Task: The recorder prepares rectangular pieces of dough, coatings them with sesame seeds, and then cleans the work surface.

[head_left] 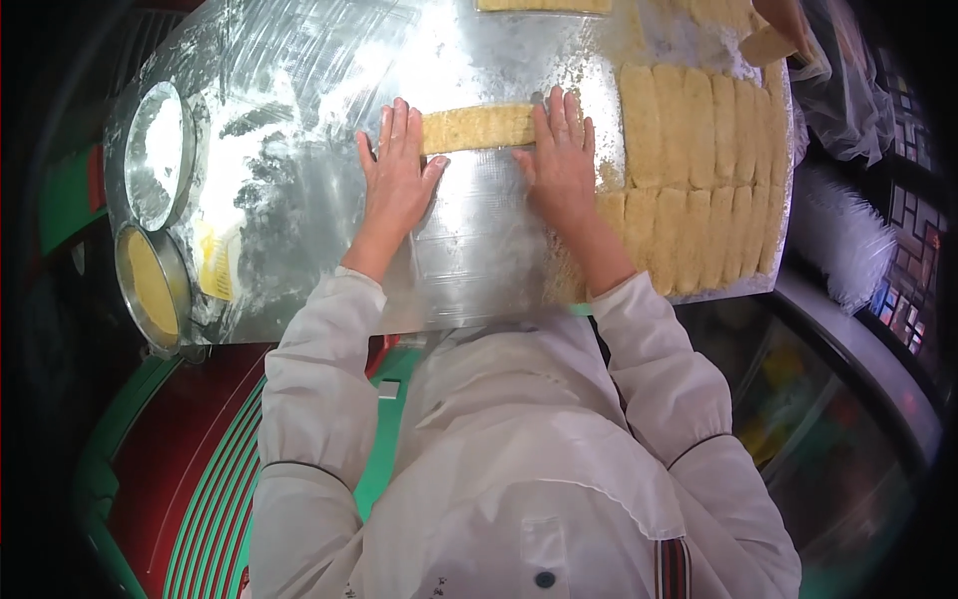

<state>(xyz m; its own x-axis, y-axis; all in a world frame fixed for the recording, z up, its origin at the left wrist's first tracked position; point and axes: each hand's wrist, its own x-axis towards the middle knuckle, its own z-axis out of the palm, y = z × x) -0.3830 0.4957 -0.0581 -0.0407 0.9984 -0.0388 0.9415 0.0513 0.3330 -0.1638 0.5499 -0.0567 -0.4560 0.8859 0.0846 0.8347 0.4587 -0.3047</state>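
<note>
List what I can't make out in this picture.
Head view:
- Palms of the left hand and right hand: face down, hidden by the hands' backs.
- Ends of the strip: too close to the fingers to tell whether they are covered.
- Far strip: cut off by the top edge.
- Coloured shapes, lower right: too blurred.

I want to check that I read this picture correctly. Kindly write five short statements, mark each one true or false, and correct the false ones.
1. The left hand is at the left end of the tan strip. True.
2. The right hand is clenched into a fist. False: it is open and flat.
3. Rows of tan pieces lie on the right side of the table. True.
4. The far bowl holds yellow contents. False: the near bowl does.
5. Both bowls stand at the table's left edge. True.
</note>
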